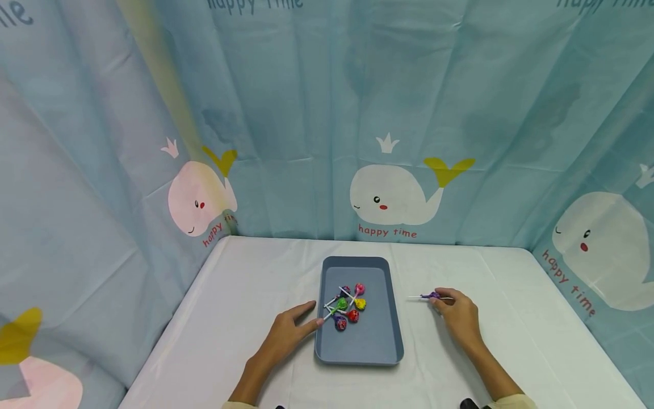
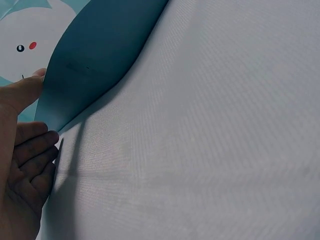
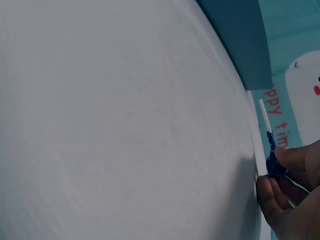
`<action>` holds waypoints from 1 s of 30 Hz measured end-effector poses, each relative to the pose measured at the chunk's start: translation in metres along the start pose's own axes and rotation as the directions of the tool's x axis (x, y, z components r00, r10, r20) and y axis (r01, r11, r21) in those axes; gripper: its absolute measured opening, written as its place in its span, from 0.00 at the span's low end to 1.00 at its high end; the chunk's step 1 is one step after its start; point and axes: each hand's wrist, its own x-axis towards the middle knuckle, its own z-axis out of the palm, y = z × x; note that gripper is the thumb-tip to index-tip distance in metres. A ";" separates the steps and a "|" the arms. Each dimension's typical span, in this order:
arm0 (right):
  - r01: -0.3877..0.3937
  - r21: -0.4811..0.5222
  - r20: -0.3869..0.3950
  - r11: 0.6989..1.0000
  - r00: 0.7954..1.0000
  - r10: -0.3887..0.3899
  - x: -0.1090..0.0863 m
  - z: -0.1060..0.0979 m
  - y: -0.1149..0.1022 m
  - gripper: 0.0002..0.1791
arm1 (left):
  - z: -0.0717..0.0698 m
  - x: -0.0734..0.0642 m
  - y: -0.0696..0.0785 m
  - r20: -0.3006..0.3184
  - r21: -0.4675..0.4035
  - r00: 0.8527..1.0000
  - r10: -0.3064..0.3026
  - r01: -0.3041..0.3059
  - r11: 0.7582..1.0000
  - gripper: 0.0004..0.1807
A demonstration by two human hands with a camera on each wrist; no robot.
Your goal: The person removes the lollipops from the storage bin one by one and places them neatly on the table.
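Purple lollipop (image 1: 433, 295) pointing stick-first at tray (image 1: 368, 347), right grip (image 1: 461, 319) behind it

The right grip is pinching the purple lollipop by its wrapped head, thumb and fingers closing on it, off to the right of the tray. The long axis is running nearly level, left to right: the white stick (image 1: 414, 297) is pointing left, straight toward the tray's right rim, and stopping short, with a strip of counter (image 1: 410, 341) showing between. So the lollipop is lying on the tray side of the grip, and the right one is clearly the nearer hand. A pale sliver is also showing behind the fingers; can't tell if that's a second stick. Judging by the shadow, it's probably hovering a little above the counter.

The left grip (image 1: 287, 334) is sitting at the tray's left rim, thumb touching the edge, fingers loose and parted, holding no lollipop. It's well apart from the purple one, the whole tray lying between.

Inside the tray, a green lollipop (image 1: 342, 304), a yellow lollipop (image 1: 360, 304), a red lollipop (image 1: 353, 316) and others are bunching toward the left side, sticks crossing. The tray's right half is facing the pointing stick.
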 end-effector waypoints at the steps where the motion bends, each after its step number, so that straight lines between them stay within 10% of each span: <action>1: -0.003 -0.006 0.000 1.000 1.000 0.003 0.001 0.000 0.001 0.17 | 0.000 0.000 0.000 0.000 0.000 1.000 0.000 0.000 1.000 0.40; 30: -0.030 -0.023 0.012 0.999 0.999 0.030 0.012 -0.003 0.012 0.18 | 0.000 0.000 0.002 0.003 -0.021 1.000 -0.008 0.008 1.000 0.40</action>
